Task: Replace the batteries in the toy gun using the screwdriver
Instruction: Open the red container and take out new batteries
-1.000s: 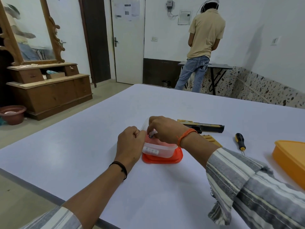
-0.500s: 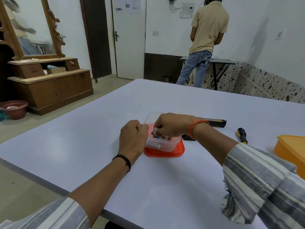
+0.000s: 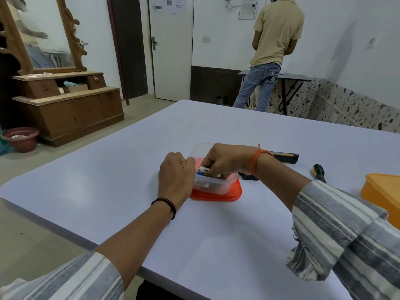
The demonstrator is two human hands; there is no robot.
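A wooden dresser (image 3: 65, 109) stands far left, off the white table (image 3: 129, 169). The left hand (image 3: 176, 177), curled, steadies the clear box (image 3: 216, 185) on its orange lid (image 3: 216, 194), while the right hand (image 3: 227, 162) reaches inside and pinches a battery (image 3: 204, 170). That wrist hides most of the toy gun (image 3: 285, 158); the screwdriver (image 3: 319, 172) lies beside it, near an orange container (image 3: 383, 191).

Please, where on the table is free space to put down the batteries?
Bare patches: the near table between the two forearms, the wide strip left of the left hand, and the far half beyond the clear container. Crowded: right of the container, with the toy gun, screwdriver and orange box.
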